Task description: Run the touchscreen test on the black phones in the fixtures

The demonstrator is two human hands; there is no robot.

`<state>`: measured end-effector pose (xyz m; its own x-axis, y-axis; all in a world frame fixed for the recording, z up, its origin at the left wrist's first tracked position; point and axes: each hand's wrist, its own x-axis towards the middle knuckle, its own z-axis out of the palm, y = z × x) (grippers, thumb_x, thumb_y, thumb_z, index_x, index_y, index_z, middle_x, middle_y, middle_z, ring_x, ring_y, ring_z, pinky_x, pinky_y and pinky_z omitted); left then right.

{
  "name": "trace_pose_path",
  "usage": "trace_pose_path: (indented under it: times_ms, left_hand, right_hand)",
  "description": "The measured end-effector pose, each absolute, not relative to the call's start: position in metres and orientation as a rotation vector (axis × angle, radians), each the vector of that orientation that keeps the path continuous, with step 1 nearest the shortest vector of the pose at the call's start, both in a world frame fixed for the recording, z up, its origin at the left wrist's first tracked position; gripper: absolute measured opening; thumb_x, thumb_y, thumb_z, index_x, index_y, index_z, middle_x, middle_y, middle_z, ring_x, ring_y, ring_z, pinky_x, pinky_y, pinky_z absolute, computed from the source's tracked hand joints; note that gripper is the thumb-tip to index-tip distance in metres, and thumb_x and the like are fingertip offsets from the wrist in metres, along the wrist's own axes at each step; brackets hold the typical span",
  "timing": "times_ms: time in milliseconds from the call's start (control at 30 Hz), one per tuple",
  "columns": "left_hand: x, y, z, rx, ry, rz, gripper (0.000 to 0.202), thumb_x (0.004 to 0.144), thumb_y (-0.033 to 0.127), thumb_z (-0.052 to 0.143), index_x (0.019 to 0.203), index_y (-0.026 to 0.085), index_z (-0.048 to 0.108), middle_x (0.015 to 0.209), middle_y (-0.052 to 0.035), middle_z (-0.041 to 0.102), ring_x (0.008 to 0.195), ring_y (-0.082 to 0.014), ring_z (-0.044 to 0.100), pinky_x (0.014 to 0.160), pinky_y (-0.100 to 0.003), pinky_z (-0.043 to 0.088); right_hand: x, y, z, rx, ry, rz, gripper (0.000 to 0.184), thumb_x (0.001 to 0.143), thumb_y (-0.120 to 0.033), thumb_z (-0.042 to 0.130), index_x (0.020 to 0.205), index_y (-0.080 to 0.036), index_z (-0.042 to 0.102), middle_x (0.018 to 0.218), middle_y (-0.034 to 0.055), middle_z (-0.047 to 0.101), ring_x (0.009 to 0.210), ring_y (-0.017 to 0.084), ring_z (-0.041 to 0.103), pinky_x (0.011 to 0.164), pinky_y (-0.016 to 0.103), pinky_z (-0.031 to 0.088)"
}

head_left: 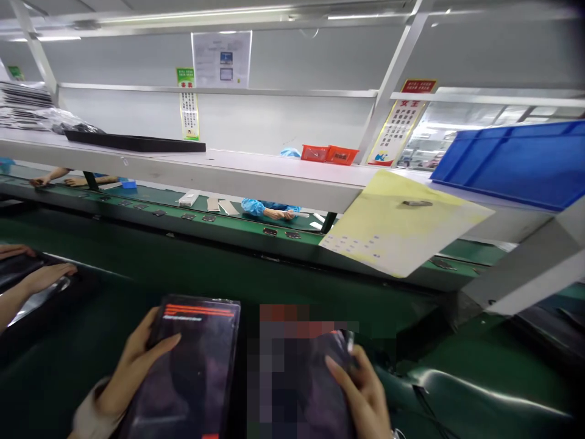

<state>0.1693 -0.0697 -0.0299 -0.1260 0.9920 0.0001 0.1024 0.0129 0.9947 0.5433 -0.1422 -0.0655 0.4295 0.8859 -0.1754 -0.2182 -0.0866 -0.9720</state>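
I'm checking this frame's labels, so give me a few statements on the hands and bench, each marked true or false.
1. The left hand grips a dark tablet by its left edge. True.
2. The tablet's screen shows red bars near its top. True.
3. The right hand lies flat on the green belt. False: its fingers rest on a second dark device, partly blurred.
4. The blue bin sits on the belt. False: it is on the shelf above.
5. Two orange trays stand on the shelf. True.
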Motion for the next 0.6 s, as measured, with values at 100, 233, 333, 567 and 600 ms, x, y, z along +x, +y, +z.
trace_pose_path:
  times_ms: [100, 233, 333, 567, 600]
  left_hand:
    - [0.182, -0.031, -0.062, 1.224, 1.262, 1.122, 0.071, 0.063, 0.051, 0.083, 0.117, 0.013, 0.058, 0.11, -0.0105, 0.071, 0.106, -0.0323, 0.067, 0.09, -0.037, 0.057]
    - [0.183, -0.004, -0.097, 1.307, 1.334, 1.023, 0.082, 0.067, 0.061, 0.071, 0.125, 0.006, 0.052, 0.121, -0.0209, 0.065, 0.116, -0.0392, 0.062, 0.105, -0.053, 0.049]
    - [0.181, -0.01, -0.101, 1.686, 1.529, 1.076, 0.086, 0.086, 0.065, 0.052, 0.148, 0.008, 0.036, 0.155, -0.0209, 0.037, 0.146, -0.0363, 0.032, 0.122, -0.057, 0.025]
    - [0.162, -0.05, -0.119, 2.285, 1.524, 0.544, 0.064, 0.1, 0.057, 0.039, 0.157, 0.03, 0.027, 0.165, -0.0068, 0.016, 0.152, -0.0355, 0.006, 0.118, -0.067, 0.02]
    - [0.153, -0.056, -0.125, 2.297, 1.549, 0.512, 0.066, 0.1, 0.056, 0.04, 0.159, 0.032, 0.022, 0.165, -0.0081, 0.017, 0.151, -0.0368, 0.007, 0.116, -0.068, 0.022]
  right_hand:
    - [0.527, -0.103, -0.086, -1.315, -0.7, 1.158, 0.064, 0.06, -0.057, 0.086, 0.099, -0.025, 0.045, 0.08, -0.0021, 0.068, 0.069, 0.022, 0.068, 0.058, 0.028, 0.054]
    - [0.527, -0.068, -0.132, -1.445, -0.959, 0.988, 0.064, 0.069, -0.069, 0.069, 0.104, -0.018, 0.052, 0.099, 0.011, 0.069, 0.095, 0.032, 0.068, 0.083, 0.046, 0.058]
    - [0.528, -0.065, -0.151, -1.547, -1.222, 0.605, 0.077, 0.083, -0.066, 0.056, 0.137, -0.012, 0.043, 0.138, 0.0207, 0.053, 0.135, 0.039, 0.045, 0.112, 0.058, 0.039]
    - [0.496, -0.101, -0.138, -1.524, -2.201, 0.368, 0.095, 0.09, -0.064, 0.056, 0.16, -0.031, 0.001, 0.168, 0.0089, 0.004, 0.149, 0.043, -0.014, 0.115, 0.075, 0.018]
    - [0.493, -0.105, -0.136, -1.524, -2.279, 0.434, 0.106, 0.084, -0.068, 0.061, 0.16, -0.03, -0.002, 0.167, 0.01, -0.002, 0.148, 0.045, -0.016, 0.114, 0.077, 0.015]
